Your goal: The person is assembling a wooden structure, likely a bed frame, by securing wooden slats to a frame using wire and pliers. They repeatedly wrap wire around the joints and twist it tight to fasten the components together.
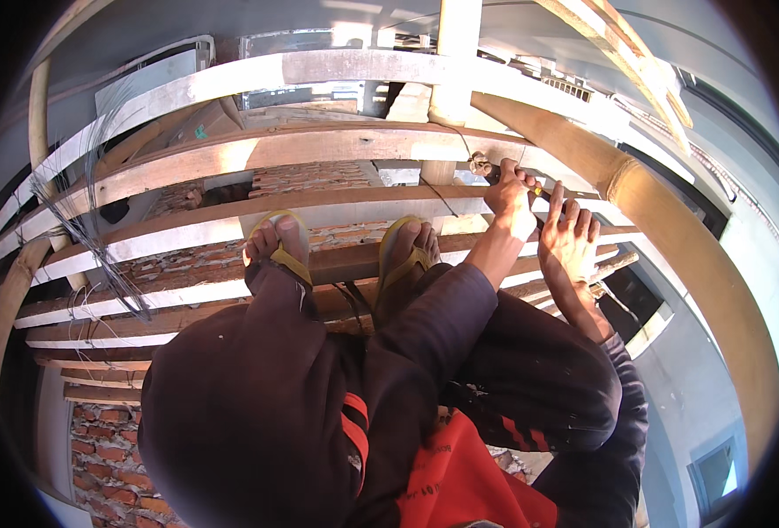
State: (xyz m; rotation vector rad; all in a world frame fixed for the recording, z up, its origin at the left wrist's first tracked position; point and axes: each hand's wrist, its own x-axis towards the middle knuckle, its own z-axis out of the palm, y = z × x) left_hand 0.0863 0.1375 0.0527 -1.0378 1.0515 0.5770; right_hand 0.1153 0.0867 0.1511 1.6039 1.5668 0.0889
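My left hand (pixel 511 201) is closed around a slim dark tool (pixel 493 174) with a yellow spot, whose kind I cannot make out. The tool lies by a knotted, light-brown lump (pixel 479 165) beside the upright bamboo pole (pixel 440 172). My right hand (pixel 568 246) is just right of the left, its fingers stretched out and apart against or close to the tool's lower end. Whether it touches the tool is unclear. Both hands are above the wooden beams (pixel 337 141), near the thick slanting bamboo pole (pixel 671 220).
My feet in yellow flip-flops (pixel 392 242) stand on narrow beams with gaps between them. A bundle of thin wires (pixel 99 242) hangs over the beams at left. Brick wall (pixel 112 458) shows below. A pale wall (pixel 706 370) with a small window (pixel 720 475) stands at right.
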